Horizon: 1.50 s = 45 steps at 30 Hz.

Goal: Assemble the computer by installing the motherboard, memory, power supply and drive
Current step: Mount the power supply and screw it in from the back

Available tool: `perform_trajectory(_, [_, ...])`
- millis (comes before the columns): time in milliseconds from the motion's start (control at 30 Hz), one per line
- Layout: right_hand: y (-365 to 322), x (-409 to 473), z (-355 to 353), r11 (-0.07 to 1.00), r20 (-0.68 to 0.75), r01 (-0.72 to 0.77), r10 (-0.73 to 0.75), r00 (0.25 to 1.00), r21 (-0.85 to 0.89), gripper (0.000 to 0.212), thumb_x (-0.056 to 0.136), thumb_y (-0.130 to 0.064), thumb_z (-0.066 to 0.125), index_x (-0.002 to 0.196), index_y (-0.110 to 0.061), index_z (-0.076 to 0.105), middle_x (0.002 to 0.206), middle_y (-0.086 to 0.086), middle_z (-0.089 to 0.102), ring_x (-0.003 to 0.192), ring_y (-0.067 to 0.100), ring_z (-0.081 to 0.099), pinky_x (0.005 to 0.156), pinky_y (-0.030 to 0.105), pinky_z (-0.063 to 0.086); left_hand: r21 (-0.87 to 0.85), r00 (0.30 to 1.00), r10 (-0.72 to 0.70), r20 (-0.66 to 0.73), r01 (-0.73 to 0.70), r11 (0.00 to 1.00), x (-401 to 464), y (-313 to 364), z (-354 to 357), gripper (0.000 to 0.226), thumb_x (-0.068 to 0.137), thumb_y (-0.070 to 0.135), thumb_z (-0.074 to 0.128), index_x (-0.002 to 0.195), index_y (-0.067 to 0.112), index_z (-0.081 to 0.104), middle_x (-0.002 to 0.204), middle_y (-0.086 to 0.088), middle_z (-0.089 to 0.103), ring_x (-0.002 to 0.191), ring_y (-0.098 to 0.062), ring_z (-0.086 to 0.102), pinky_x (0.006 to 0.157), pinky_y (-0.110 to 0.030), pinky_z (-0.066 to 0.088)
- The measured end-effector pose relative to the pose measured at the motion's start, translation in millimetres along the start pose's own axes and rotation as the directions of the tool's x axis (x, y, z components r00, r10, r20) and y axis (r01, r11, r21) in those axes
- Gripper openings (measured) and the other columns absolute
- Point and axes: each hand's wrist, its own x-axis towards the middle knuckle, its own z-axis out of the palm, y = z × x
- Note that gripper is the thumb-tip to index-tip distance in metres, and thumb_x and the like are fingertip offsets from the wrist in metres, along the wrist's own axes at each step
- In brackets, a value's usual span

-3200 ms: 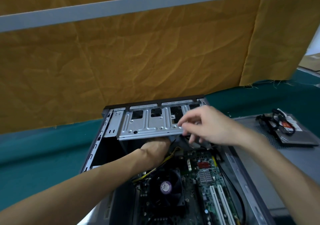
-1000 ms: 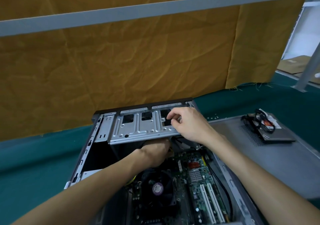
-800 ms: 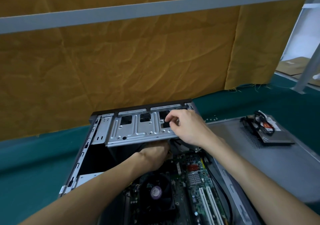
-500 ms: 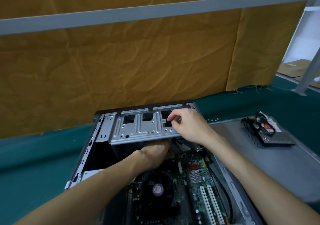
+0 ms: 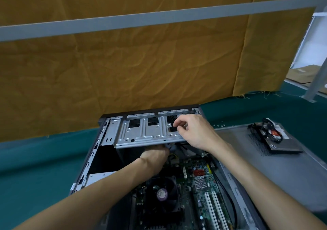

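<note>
The silver drive cage sits at the far end of the open computer case, tilted so its near edge is raised above the motherboard. My right hand rests on the cage's right end, fingers curled over its top plate beside a square cut-out, thumb below the near edge, so I am gripping the cage. My left hand reaches in under the cage's near edge; its fingers are hidden beneath the metal, and I cannot tell whether they hold anything. Just nearer than the cage, the motherboard lies flat in the case floor, with a black cooler fan towards its left and two white expansion slots towards its right. Yellow and black cables show between my left hand and the board. Right of the cage, outside the case, a grey side panel lies flat on the green tabletop, carrying a drive with coiled black cables on its far corner. Beyond the cage hangs an orange-brown cloth crossed by a grey bar.
</note>
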Motion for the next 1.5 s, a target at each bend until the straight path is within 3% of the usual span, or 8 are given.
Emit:
perform_trajectory(300, [-4,-1,-2,1.000,-0.017,0.005,-0.005,1.000,0.015,0.020,0.096,-0.018,0.060,0.108,-0.029,0.072,0.086,-0.023,0.064,0.062,0.001,0.061,0.061,0.026,0.051,-0.186,0.995,-0.024,0.100,0.042,0.982,-8,2,-9,0.051,0.099,0.002,0.051,0.148,0.001,0.040,0.147,-0.020,0.048,0.135,-0.034,0.050,0.109,-0.037,0.042])
perform_trajectory(533, [26,-11,-29,0.899,-0.455,-0.103,0.311,0.835,0.425,0.022,0.097,-0.009,0.062,0.093,-0.030,0.069,0.088,-0.013,0.071,0.078,-0.001,0.066,0.061,0.008,0.046,-0.501,0.991,-0.018,-0.133,-0.051,0.864,-41,10,-35,0.022,0.103,0.024,0.044,0.118,0.017,0.059,0.122,-0.004,0.060,0.107,-0.030,0.064,0.082,-0.042,0.054])
perform_trajectory(667, [85,-43,-30,0.846,-0.195,-0.478,0.524,0.829,0.237,0.011,0.103,-0.016,0.058,0.108,-0.022,0.065,0.113,0.003,0.071,0.103,0.021,0.068,0.080,0.027,0.051,-0.589,0.837,-0.119,-0.534,-0.268,0.762,-40,12,-57,0.017,0.099,0.021,0.051,0.103,0.021,0.068,0.101,0.007,0.063,0.092,-0.015,0.060,0.071,-0.029,0.050])
perform_trajectory(767, [112,-75,-11,0.725,0.117,-0.677,0.667,0.736,0.123,0.043,0.109,-0.040,0.039,0.137,-0.011,0.054,0.146,0.016,0.054,0.129,0.029,0.055,0.108,0.041,0.043,-0.629,0.764,-0.214,-0.609,-0.300,0.717,-14,10,-71,0.015,0.101,0.013,0.056,0.104,0.014,0.070,0.101,0.002,0.059,0.095,-0.018,0.054,0.081,-0.029,0.047])
perform_trajectory(900, [109,-83,0,0.844,0.237,-0.524,0.535,0.811,-0.112,0.024,0.100,-0.037,0.060,0.092,-0.016,0.051,0.099,0.007,0.068,0.069,0.011,0.057,0.055,0.019,0.043,-0.664,0.778,-0.271,-0.566,-0.237,0.709,23,19,-76,0.021,0.105,0.023,0.051,0.119,0.017,0.067,0.110,0.001,0.057,0.103,-0.020,0.049,0.087,-0.031,0.044])
perform_trajectory(1000, [104,-72,0,0.865,0.319,-0.477,0.501,0.804,-0.156,0.016,0.098,-0.025,0.063,0.091,-0.012,0.058,0.089,0.003,0.067,0.058,0.002,0.053,0.039,0.011,0.033,-0.647,0.802,-0.260,-0.537,-0.194,0.738,30,27,-69,0.032,0.108,0.029,0.040,0.129,0.020,0.062,0.119,0.003,0.055,0.106,-0.019,0.050,0.090,-0.033,0.044])
perform_trajectory(1233, [141,-59,-19,0.595,0.370,-0.719,0.616,0.695,0.360,0.021,0.101,-0.022,0.037,0.084,-0.023,0.050,0.079,-0.002,0.047,0.076,0.017,0.046,0.079,0.033,0.038,-0.621,0.823,-0.252,-0.509,-0.148,0.770,31,25,-63,0.034,0.108,0.032,0.035,0.129,0.020,0.059,0.119,0.004,0.057,0.105,-0.019,0.049,0.090,-0.035,0.045])
perform_trajectory(1500, [208,-6,-44,0.679,-0.126,-0.713,0.734,0.668,0.175,0.017,0.088,-0.028,0.069,0.081,-0.019,0.057,0.082,0.004,0.066,0.079,0.029,0.065,0.068,0.033,0.047,-0.647,0.842,-0.243,-0.482,-0.155,0.747,32,21,-62,0.032,0.108,0.032,0.038,0.126,0.021,0.062,0.114,0.008,0.056,0.104,-0.016,0.047,0.091,-0.033,0.044])
